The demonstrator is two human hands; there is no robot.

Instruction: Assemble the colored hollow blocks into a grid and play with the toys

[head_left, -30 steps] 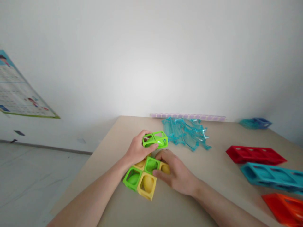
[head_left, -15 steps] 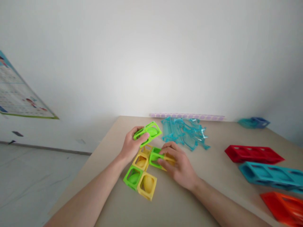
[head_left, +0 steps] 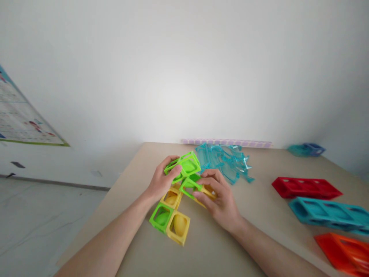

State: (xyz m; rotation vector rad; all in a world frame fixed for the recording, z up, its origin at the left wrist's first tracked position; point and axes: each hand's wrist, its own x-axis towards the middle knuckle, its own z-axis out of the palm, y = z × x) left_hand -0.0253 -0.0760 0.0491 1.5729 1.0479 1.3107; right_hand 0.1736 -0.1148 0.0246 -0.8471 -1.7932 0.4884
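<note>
My left hand (head_left: 165,176) grips a light green frame-like block (head_left: 188,165) with square openings, its thumb on the near side. Just to the right, my right hand (head_left: 217,194) has thumb and fingers closed on a green-and-yellow block piece (head_left: 190,185), whose right part the fingers partly hide. The two pieces are close together; whether they touch I cannot tell. Below them on the table lie joined cubes: a yellow cube (head_left: 171,198) at the back, a green cube (head_left: 161,217) at the front left and another yellow cube (head_left: 178,227) at the front right.
Clear teal plastic pieces (head_left: 225,159) lie in a heap behind my hands. A purple patterned strip (head_left: 227,143) runs along the wall. On the right are red (head_left: 307,187), blue (head_left: 331,213) and orange blocks (head_left: 344,252), with a small blue container (head_left: 314,149) farther back.
My left hand has brought the green block slightly right and down, closer to the other piece. My right hand has lifted and tilted the green-and-yellow piece a little.
</note>
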